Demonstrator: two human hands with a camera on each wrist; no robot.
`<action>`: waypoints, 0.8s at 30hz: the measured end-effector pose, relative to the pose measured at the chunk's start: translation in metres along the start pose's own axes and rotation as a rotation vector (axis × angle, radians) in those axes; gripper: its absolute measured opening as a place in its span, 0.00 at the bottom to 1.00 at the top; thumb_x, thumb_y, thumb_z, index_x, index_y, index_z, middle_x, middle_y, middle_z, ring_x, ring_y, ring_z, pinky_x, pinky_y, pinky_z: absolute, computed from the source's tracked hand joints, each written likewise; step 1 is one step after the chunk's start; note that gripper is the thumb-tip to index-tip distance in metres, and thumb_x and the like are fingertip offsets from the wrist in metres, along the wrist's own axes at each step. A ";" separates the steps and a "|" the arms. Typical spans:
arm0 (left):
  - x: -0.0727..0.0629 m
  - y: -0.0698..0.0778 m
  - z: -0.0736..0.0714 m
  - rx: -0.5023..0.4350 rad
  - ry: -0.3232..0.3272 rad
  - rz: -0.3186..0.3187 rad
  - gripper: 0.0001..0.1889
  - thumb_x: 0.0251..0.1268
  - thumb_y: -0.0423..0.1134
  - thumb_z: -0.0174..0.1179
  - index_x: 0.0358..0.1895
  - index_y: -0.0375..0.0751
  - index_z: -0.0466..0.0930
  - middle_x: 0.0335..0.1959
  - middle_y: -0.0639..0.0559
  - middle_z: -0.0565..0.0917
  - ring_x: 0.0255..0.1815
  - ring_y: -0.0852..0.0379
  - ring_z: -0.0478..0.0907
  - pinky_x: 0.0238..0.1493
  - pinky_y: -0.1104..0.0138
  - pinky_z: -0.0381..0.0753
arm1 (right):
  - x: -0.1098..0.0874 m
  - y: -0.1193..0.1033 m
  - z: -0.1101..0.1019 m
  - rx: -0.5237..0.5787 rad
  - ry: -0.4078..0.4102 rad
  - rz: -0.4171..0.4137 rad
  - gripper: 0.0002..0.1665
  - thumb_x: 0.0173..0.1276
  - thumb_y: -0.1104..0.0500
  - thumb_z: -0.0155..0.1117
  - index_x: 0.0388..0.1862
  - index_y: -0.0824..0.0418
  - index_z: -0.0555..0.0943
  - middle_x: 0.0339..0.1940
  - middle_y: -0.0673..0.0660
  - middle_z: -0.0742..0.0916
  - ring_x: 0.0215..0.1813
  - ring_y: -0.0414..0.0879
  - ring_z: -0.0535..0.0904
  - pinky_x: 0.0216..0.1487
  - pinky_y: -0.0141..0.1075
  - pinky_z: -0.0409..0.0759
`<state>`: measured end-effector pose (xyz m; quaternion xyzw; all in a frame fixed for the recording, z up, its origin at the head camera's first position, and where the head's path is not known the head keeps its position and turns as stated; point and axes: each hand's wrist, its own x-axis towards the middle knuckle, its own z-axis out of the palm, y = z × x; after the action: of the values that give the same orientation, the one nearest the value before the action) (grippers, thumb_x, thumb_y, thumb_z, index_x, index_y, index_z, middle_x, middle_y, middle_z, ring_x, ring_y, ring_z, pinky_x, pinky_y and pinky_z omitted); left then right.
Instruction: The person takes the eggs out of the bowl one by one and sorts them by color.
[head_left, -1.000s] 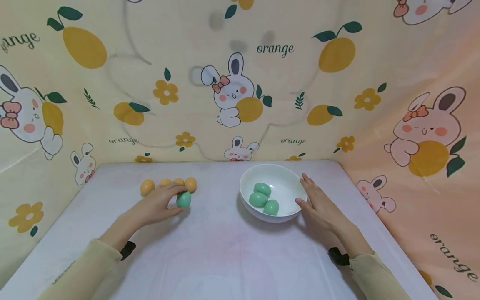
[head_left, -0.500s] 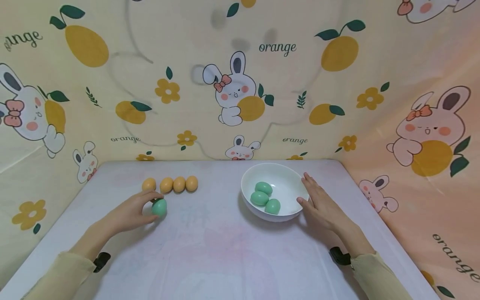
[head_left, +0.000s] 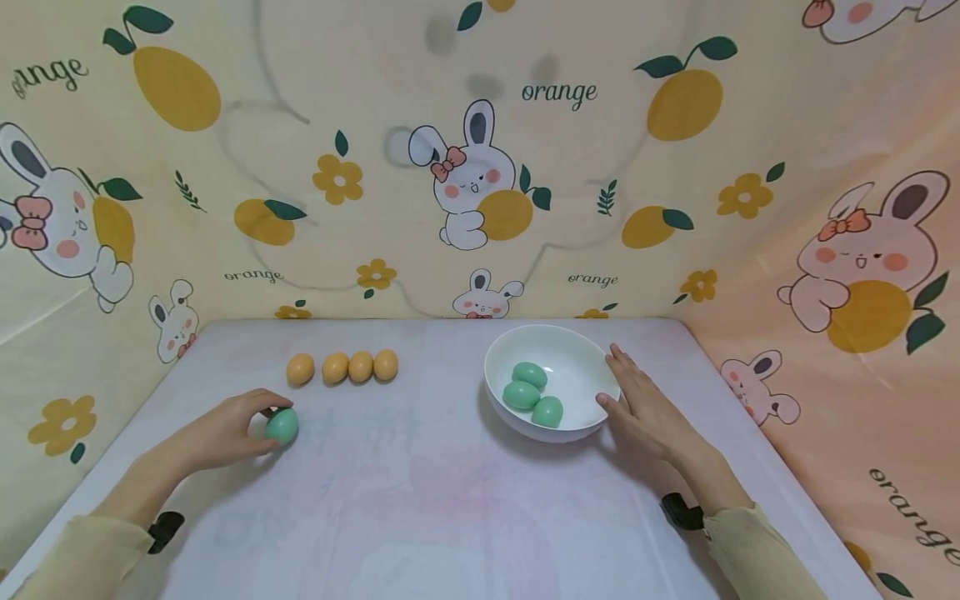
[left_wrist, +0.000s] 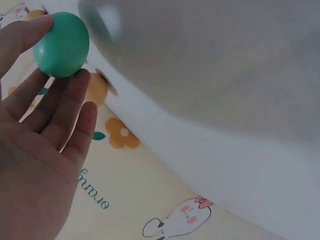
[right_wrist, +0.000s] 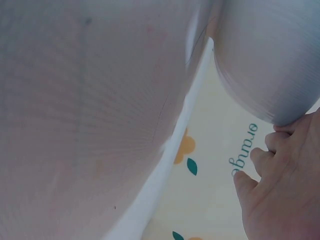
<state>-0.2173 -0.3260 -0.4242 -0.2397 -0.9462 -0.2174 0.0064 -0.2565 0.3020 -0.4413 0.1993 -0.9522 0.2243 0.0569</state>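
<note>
My left hand (head_left: 225, 432) pinches a green egg (head_left: 282, 427) between thumb and fingertips at the table's left side. Up close in the left wrist view, the thumb lies on one side of this egg (left_wrist: 62, 45) and the fingers on the other. A white bowl (head_left: 577, 367) stands right of centre with three green eggs (head_left: 521, 395) inside, gathered toward its left. Against the bowl's right side rests my right hand (head_left: 648, 417), fingers straight along the outside and thumb near the rim. The right wrist view shows its fingers at the bowl's outer wall (right_wrist: 272, 60).
Several yellow eggs (head_left: 361, 367) form a row at the back left, the leftmost one slightly apart. A pale cloth covers the table (head_left: 420, 500). Behind and beside it hangs a curtain (head_left: 375, 100) printed with rabbits and oranges.
My left hand has carried the green egg left and toward the front, away from the yellow eggs, which are now uncovered. My right hand keeps its place at the bowl.
</note>
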 end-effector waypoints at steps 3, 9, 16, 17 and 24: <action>-0.003 -0.003 -0.002 0.009 0.000 0.008 0.28 0.52 0.35 0.78 0.57 0.30 0.82 0.51 0.45 0.85 0.50 0.46 0.83 0.53 0.49 0.83 | 0.000 0.000 0.000 -0.002 0.003 0.001 0.46 0.83 0.41 0.50 0.85 0.66 0.49 0.87 0.62 0.50 0.86 0.63 0.45 0.79 0.65 0.51; -0.005 -0.008 -0.004 0.015 -0.042 -0.015 0.28 0.52 0.35 0.79 0.57 0.29 0.81 0.52 0.43 0.86 0.49 0.46 0.83 0.53 0.50 0.82 | 0.000 0.001 0.001 -0.002 0.003 0.004 0.46 0.83 0.41 0.50 0.85 0.65 0.49 0.88 0.61 0.49 0.86 0.64 0.45 0.79 0.65 0.50; -0.005 -0.007 -0.005 0.017 -0.057 -0.030 0.29 0.52 0.35 0.78 0.58 0.29 0.81 0.53 0.41 0.85 0.50 0.44 0.82 0.54 0.48 0.82 | 0.000 0.000 0.000 -0.004 0.002 0.005 0.46 0.83 0.40 0.50 0.86 0.65 0.49 0.88 0.61 0.49 0.85 0.64 0.45 0.79 0.65 0.51; -0.005 -0.007 -0.005 0.018 -0.056 -0.031 0.29 0.52 0.35 0.78 0.58 0.29 0.81 0.53 0.41 0.85 0.50 0.44 0.82 0.54 0.48 0.82 | 0.000 0.000 0.000 -0.004 0.002 0.004 0.46 0.83 0.40 0.50 0.86 0.66 0.49 0.87 0.61 0.49 0.85 0.64 0.45 0.79 0.65 0.51; -0.005 -0.006 -0.005 0.013 -0.068 -0.041 0.29 0.53 0.34 0.77 0.59 0.28 0.80 0.54 0.38 0.84 0.54 0.39 0.82 0.57 0.42 0.80 | 0.000 0.000 0.001 -0.003 -0.003 0.012 0.47 0.83 0.40 0.50 0.86 0.65 0.49 0.88 0.61 0.49 0.86 0.63 0.45 0.79 0.65 0.51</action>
<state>-0.2165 -0.3352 -0.4226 -0.2272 -0.9520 -0.2032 -0.0287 -0.2567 0.3021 -0.4419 0.1939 -0.9538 0.2230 0.0544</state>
